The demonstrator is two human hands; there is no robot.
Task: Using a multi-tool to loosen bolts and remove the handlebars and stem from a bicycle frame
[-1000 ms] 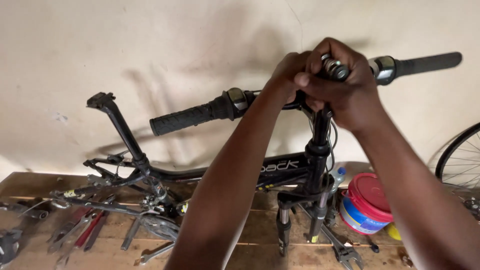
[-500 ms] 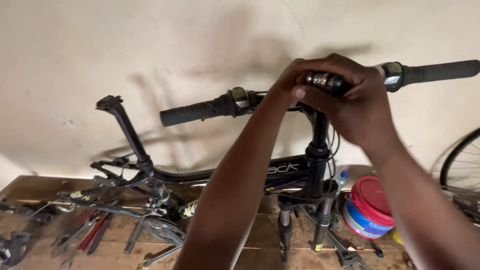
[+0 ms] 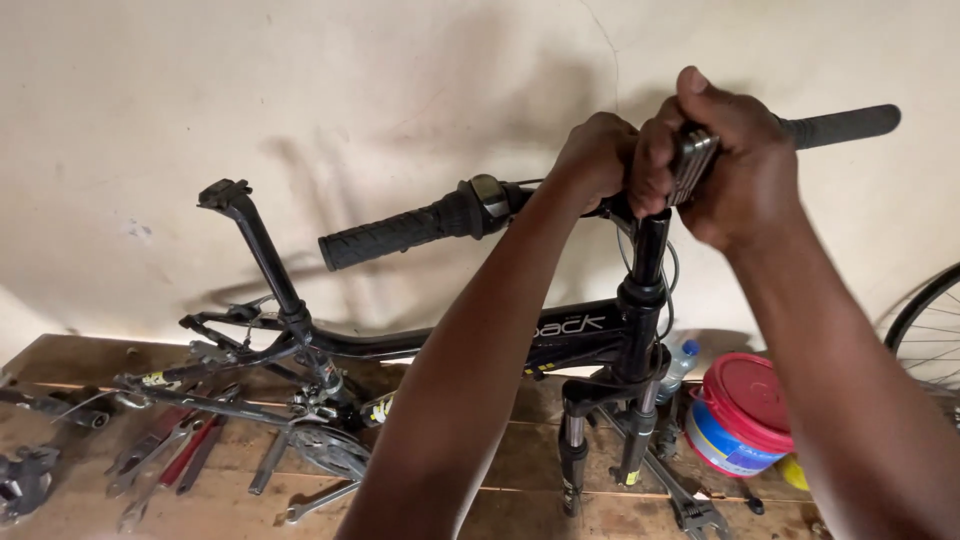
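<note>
Since half a second earlier, the right hand [image 3: 735, 165] has been turned over the stem [image 3: 648, 250], so the folding tool [image 3: 692, 165] now stands more upright in the fist, and the handlebar [image 3: 420, 228] is seen tilted further up to the right. The left hand [image 3: 595, 160] has stayed on the bar beside the stem.

A red-lidded tub [image 3: 742, 415] with a blue and white side is seen on the wooden bench [image 3: 80, 360] right of the fork [image 3: 575, 450], its lid on and its contents hidden. A clear plastic bottle [image 3: 680, 365] lies just behind it.

The right hand is closed tight around the metal folding tool, held at the top of the stem. The left hand is clenched on the handlebar centre, touching the right hand's fingers. Both hands are pressed together above the black bike frame [image 3: 400, 345], which is propped against the pale wall [image 3: 200, 90]. Wrenches [image 3: 165, 450] are scattered on the bench at lower left, and part of a wheel [image 3: 925, 330] is seen at the right edge.
</note>
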